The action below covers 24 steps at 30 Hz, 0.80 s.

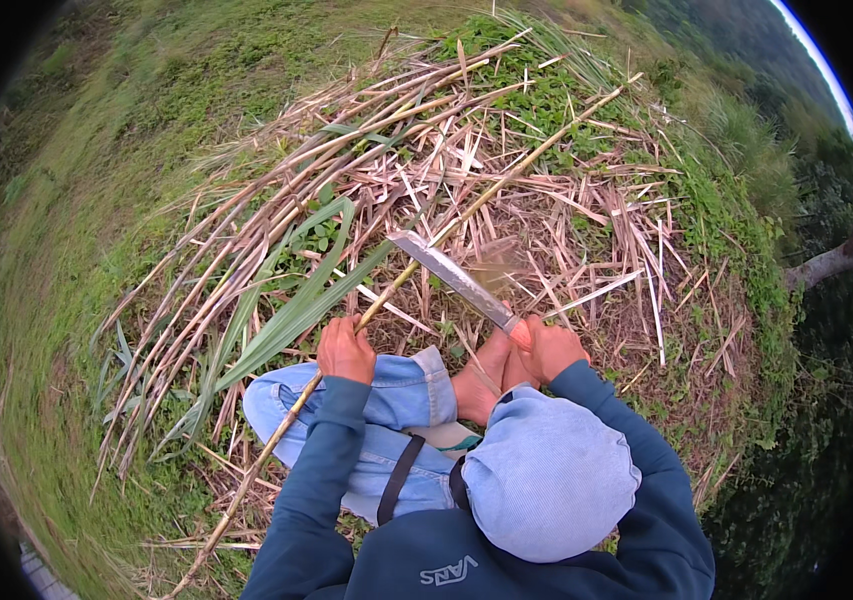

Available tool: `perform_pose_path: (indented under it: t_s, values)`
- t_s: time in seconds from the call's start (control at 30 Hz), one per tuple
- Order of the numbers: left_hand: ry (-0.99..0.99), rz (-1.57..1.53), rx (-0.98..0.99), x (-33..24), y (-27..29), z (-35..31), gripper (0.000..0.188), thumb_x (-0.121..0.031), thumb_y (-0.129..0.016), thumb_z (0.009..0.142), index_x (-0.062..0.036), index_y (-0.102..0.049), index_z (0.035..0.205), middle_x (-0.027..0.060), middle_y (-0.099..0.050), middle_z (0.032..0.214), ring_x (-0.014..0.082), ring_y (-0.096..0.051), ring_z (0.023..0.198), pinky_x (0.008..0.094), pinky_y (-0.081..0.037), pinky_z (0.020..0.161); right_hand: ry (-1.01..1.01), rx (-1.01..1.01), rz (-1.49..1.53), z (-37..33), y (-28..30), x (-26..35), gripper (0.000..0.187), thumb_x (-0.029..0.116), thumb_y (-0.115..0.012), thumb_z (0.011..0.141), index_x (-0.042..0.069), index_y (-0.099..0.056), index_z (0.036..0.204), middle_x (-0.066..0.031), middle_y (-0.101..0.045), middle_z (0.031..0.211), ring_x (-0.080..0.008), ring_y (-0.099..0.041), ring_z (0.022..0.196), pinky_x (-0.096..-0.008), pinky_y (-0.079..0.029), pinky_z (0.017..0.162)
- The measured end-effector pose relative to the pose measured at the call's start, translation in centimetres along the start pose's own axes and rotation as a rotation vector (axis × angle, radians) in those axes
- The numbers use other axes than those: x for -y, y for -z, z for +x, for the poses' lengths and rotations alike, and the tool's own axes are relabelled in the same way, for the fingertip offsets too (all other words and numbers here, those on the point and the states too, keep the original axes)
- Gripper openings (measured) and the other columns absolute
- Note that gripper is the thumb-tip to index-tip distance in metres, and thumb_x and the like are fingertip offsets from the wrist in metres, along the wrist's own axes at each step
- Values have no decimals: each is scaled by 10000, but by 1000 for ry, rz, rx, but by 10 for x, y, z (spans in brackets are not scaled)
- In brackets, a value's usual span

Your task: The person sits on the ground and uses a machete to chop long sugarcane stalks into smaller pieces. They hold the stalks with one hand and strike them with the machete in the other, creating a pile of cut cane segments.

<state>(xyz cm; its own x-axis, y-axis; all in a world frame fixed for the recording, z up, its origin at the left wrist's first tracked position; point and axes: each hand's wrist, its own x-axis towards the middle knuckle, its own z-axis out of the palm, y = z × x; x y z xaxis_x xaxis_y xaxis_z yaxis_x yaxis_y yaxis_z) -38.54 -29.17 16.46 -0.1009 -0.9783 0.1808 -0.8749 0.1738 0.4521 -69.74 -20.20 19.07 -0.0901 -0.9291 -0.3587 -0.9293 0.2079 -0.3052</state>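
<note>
My left hand [346, 352] is wrapped round a long, thin yellowish cane stalk [513, 175]. The stalk slants from the lower left, over my bent leg, to the far upper right. My right hand [554, 350] grips the reddish-orange handle of a machete [454, 278]. Its broad, worn blade points up and left, with the tip end over or against the stalk just beyond my left hand. Whether blade and stalk touch I cannot tell. Long green leaves [296, 310] lie just left of the stalk.
A pile of cut cane stalks [271, 205] lies to the left. Dry leaf strips [556, 215] litter the ground ahead. My bare feet [483, 375] are close below the machete handle. Grass spreads at the left, green weeds and a tree trunk [834, 260] at the right.
</note>
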Motion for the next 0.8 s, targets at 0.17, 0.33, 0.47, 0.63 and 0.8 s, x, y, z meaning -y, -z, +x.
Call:
perform_pose_path:
  t_s: [0.17,0.33,0.47,0.63,0.8]
  values:
    - [-37,-27,29,11,-2,-12,198,-29,-653,760,-47,-613,954,126,-583,907,330,-579,877,434,-473,770,-8,-71,-116,28,-5,-26,312,231,-651,785,36,-525,994,-213,-662,750,-396,-667,720,-503,-527,666]
    - [5,-24,119,-2,-3,9,220,-58,-648,788,-52,-576,997,154,-576,939,382,-578,884,485,-451,762,-98,-36,7,43,3,-33,324,188,-668,763,33,-587,1036,-233,-666,839,-372,-669,814,-474,-524,723]
    - [72,74,249,4,2,8,172,-162,-650,831,-52,-635,962,172,-617,897,397,-604,835,504,-464,727,-198,172,663,38,5,-28,261,210,-636,776,23,-617,956,-238,-667,837,-415,-648,770,-486,-514,716]
    - [90,32,332,6,10,17,165,-219,-641,847,-60,-676,877,202,-646,720,420,-619,709,509,-473,665,-110,-70,166,19,-26,-4,305,198,-631,791,23,-587,1037,-253,-671,828,-395,-663,751,-453,-535,690]
    - [110,-60,308,6,15,-1,151,-206,-633,846,-64,-672,880,210,-640,727,427,-614,725,517,-466,666,20,-11,-104,32,8,-15,292,208,-647,802,40,-545,1018,-195,-673,802,-374,-671,769,-496,-524,710]
